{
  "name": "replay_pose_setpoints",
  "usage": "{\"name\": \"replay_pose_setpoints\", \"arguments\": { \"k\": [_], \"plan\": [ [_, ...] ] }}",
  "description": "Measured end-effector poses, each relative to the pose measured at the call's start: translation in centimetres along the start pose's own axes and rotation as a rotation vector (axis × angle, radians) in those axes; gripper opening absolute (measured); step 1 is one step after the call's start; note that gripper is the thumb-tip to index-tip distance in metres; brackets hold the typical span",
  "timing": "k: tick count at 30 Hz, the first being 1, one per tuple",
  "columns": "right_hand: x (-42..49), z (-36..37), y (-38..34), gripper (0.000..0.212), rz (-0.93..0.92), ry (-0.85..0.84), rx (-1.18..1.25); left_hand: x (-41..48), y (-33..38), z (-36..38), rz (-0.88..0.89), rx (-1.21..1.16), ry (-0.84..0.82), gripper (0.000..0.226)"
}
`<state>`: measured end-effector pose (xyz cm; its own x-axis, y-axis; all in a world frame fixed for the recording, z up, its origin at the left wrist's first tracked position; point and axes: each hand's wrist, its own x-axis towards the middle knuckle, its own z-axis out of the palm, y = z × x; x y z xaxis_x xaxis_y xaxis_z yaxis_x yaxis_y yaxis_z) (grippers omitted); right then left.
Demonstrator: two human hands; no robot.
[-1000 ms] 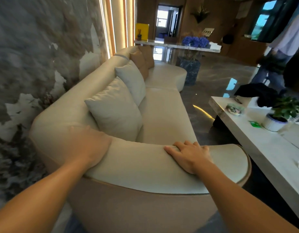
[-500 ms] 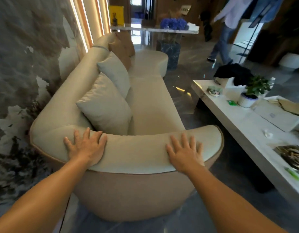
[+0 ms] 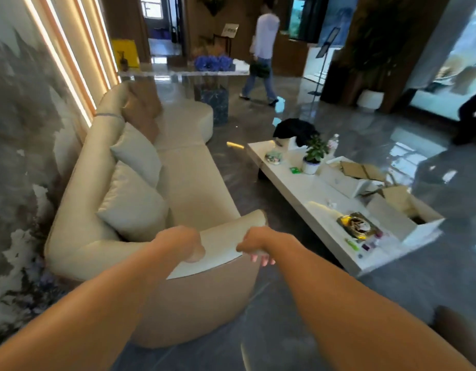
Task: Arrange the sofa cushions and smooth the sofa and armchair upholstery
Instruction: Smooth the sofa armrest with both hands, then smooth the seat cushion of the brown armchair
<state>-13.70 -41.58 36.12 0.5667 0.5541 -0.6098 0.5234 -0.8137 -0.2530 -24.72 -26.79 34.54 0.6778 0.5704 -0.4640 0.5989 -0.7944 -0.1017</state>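
A long cream sofa (image 3: 194, 183) runs along the left wall, and I look down it from over its near armrest (image 3: 221, 242). My left hand (image 3: 183, 243) presses on top of the armrest with the fingers bent down, holding nothing. My right hand (image 3: 254, 250) lies at the armrest's outer right edge, its fingertips hanging over the side, also with nothing in it. Two cream cushions lean on the backrest, the near one (image 3: 132, 207) in the corner and the second (image 3: 138, 153) behind it. Brown cushions (image 3: 143, 111) stand at the far end.
A low white coffee table (image 3: 298, 188) stands right of the sofa with a potted plant (image 3: 313, 156), open cardboard boxes (image 3: 365, 172) and small items. Glossy grey floor lies between them. A person (image 3: 261, 57) walks at the back near a console with blue flowers (image 3: 212, 62).
Both hands have slid rightward along the armrest, from lying flat and spread to bunched near its right end. My view has pulled back and risen. The person in the background has walked further away.
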Motion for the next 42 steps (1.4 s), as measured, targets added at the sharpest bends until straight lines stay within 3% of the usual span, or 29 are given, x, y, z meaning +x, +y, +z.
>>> {"name": "replay_pose_setpoints", "arguments": {
  "k": [5,10,17,22,30,37,42],
  "plan": [
    [-13.9,-4.1,6.6,0.03,0.012,0.086,0.016,-11.8,8.4,-6.5,0.137,0.106,0.035,0.056],
    [-28.6,-3.7,18.7,0.034,0.138,0.171,0.099,-23.8,20.1,-7.7,0.339,0.174,0.023,0.038],
    [-48.3,5.0,37.6,0.031,0.431,0.194,0.114,-39.8,39.7,-2.3,0.649,0.329,-0.034,0.028],
    [-60.1,14.1,48.6,0.033,0.688,0.23,0.255,-49.8,52.9,3.2,0.951,0.403,-0.018,0.042],
    [-74.8,25.5,55.8,0.032,0.983,0.156,0.374,-64.3,63.4,12.6,1.269,0.55,-0.033,0.033],
    [-81.3,32.9,58.7,0.039,1.208,0.295,0.582,-70.8,69.2,18.1,1.453,0.744,-0.003,0.042],
    [-84.4,35.6,62.5,0.041,1.286,0.342,0.641,-74.3,73.0,20.9,1.57,0.737,0.004,0.045]
  ]
}}
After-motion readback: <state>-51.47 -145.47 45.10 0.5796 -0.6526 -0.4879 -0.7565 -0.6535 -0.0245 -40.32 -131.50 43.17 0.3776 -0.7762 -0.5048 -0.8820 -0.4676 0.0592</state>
